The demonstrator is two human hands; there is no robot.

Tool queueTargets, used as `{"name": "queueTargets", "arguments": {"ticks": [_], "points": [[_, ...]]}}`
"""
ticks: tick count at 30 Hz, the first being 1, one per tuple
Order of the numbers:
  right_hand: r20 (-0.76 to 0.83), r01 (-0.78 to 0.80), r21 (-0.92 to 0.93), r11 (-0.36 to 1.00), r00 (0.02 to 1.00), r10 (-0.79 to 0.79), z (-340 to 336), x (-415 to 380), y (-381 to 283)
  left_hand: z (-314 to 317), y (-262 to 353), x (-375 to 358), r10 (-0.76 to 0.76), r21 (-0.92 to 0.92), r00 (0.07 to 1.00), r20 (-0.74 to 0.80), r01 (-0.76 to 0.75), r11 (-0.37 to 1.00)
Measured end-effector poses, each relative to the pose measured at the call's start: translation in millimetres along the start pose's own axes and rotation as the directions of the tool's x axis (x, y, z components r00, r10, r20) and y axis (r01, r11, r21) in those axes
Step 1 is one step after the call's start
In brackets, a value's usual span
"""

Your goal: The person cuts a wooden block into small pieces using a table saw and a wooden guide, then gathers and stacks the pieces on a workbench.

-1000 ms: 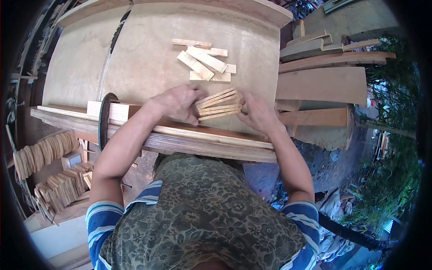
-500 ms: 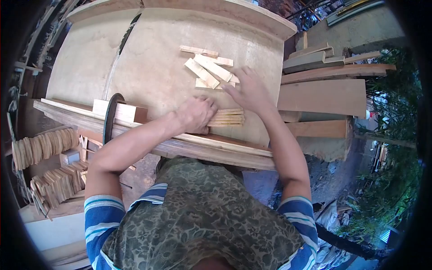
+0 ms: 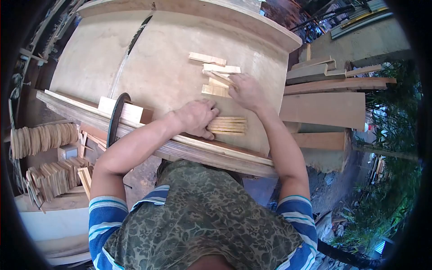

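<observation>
1. Your left hand (image 3: pixel 194 118) had its fingers curled against the left end of a row of wooden strips (image 3: pixel 228 125), which extended to their right on the worktop (image 3: pixel 166 67).
2. Your right hand (image 3: pixel 246 91) held a narrow slat (image 3: pixel 218 76) in its fingers, farther from your body than the row.
3. Loose wooden pieces (image 3: pixel 207 58) lay beyond and to the left of the right fingers.
4. A wood block (image 3: pixel 131 113) sat left of the left fingers, and a saw blade (image 3: pixel 137 36) stood farther off beyond them.
</observation>
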State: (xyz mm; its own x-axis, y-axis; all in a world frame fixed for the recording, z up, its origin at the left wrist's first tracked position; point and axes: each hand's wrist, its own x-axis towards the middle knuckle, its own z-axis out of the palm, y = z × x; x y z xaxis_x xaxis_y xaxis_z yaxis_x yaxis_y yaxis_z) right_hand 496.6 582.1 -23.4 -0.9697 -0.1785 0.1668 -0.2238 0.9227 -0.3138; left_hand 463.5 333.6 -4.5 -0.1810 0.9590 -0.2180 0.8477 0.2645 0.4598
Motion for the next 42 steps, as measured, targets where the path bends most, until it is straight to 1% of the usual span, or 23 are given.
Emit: {"name": "queueTargets", "arguments": {"ticks": [1,2,4,5,7,8,10,11,13,14,16,19,23,25,29,31,32,34,35,37,38,40,42], "points": [[-0.039,0.069,-0.007,0.998,0.997,-0.069,-1.5,-1.5,4.6,-3.9,-0.3,-0.2,-0.01,-0.009,1.0,0.008,0.01,1.0],[-0.042,0.064,-0.009,0.998,0.997,-0.065,-5.9,-4.3,2.8,-6.7,0.2,-0.7,-0.005,-0.007,1.0,0.009,0.005,1.0],[0.042,0.078,-0.041,0.996,0.996,-0.076,-14.8,-13.0,-2.8,-10.9,-0.1,-1.0,-0.031,-0.05,0.999,0.045,0.033,0.998],[0.043,0.079,-0.043,0.996,0.996,-0.077,-17.6,-14.5,-6.9,-11.3,-2.0,-0.8,-0.03,-0.051,0.999,0.042,0.032,0.998],[0.111,0.045,-0.168,0.985,0.993,-0.026,-18.0,-20.7,-17.5,-10.2,-5.3,-2.4,-0.045,-0.129,0.999,0.01,0.046,0.991],[0.111,0.041,-0.167,0.985,0.994,-0.023,-17.3,-25.8,-19.3,-9.1,-6.0,-2.7,-0.043,-0.129,0.999,0.013,0.044,0.991],[0.108,0.136,-0.15,0.979,0.987,-0.121,-14.9,-33.7,-20.5,-5.7,-8.6,-2.4,-0.027,-0.118,0.999,-0.022,0.024,0.993],[0.107,0.142,-0.153,0.978,0.986,-0.126,-15.4,-34.0,-19.8,-4.7,-10.7,-1.8,-0.029,-0.116,0.999,-0.028,0.026,0.993],[0.167,0.079,-0.165,0.983,0.985,-0.051,-14.8,-37.1,-18.9,-0.2,-12.2,-1.9,0.016,-0.108,0.997,-0.08,-0.025,0.994],[0.168,0.079,-0.166,0.983,0.984,-0.05,-14.2,-37.7,-17.0,-0.8,-11.3,-1.7,0.017,-0.11,0.997,-0.08,-0.026,0.994],[0.092,0.053,-0.247,0.968,0.995,-0.032,-12.6,-34.7,-9.8,-4.9,-10.4,-2.1,-0.011,-0.116,0.999,-0.038,0.006,0.993],[0.077,0.042,-0.211,0.977,0.997,-0.026,-9.2,-33.2,20.5,-7.4,-10.1,-2.6,-0.029,-0.124,1.0,-0.007,0.028,0.992],[0.143,0.034,-0.16,0.987,0.99,-0.011,-21.9,-24.7,6.9,-3.5,-13.1,-1.7,-0.018,-0.114,0.999,-0.028,0.015,0.993],[0.198,-0.002,-0.226,0.974,0.979,0.048,-24.7,-24.7,-6.4,-2.3,-16.5,-1.4,0.004,-0.128,0.999,-0.042,-0.01,0.992],[0.146,-0.03,-0.209,0.978,0.987,0.061,-19.8,-28.8,-6.3,-5.6,-19.9,-4.9,-0.005,-0.143,0.996,-0.092,-0.008,0.99],[0.189,-0.029,-0.217,0.976,0.979,0.071,-14.9,-32.6,1.3,-19.6,-19.5,-5.2,-0.118,-0.21,0.993,0.0,0.116,0.971],[0.194,-0.022,-0.217,0.976,0.979,0.065,-16.0,-31.8,5.5,-29.9,-20.3,-3.6,-0.123,-0.215,0.992,-0.003,0.12,0.969],[0.227,-0.012,-0.137,0.99,0.973,0.043,-17.2,-33.9,11.1,-46.6,-24.6,2.0,-0.448,-0.34,0.891,0.073,0.445,0.829],[0.229,-0.013,-0.138,0.99,0.972,0.045,-18.2,-33.9,8.4,-43.5,-30.8,4.1,-0.447,-0.342,0.892,0.074,0.444,0.828],[0.159,0.007,-0.08,0.997,0.987,0.006,-22.0,-26.0,-2.8,-28.5,-46.0,7.8,-0.475,-0.331,0.874,-0.099,0.422,0.844],[0.163,0.012,-0.078,0.997,0.987,0.001,-22.6,-22.9,-10.6,-22.5,-47.2,9.1,-0.48,-0.334,0.872,-0.099,0.425,0.841],[0.221,0.05,-0.237,0.97,0.975,0.004,-23.1,-15.5,-22.1,-13.5,-51.4,13.2,-0.392,-0.291,0.909,-0.144,0.34,0.894],[0.23,0.037,-0.212,0.977,0.973,0.013,-21.3,-12.9,-20.7,-2.4,-53.5,19.8,-0.412,-0.312,0.892,-0.186,0.344,0.886]]}}
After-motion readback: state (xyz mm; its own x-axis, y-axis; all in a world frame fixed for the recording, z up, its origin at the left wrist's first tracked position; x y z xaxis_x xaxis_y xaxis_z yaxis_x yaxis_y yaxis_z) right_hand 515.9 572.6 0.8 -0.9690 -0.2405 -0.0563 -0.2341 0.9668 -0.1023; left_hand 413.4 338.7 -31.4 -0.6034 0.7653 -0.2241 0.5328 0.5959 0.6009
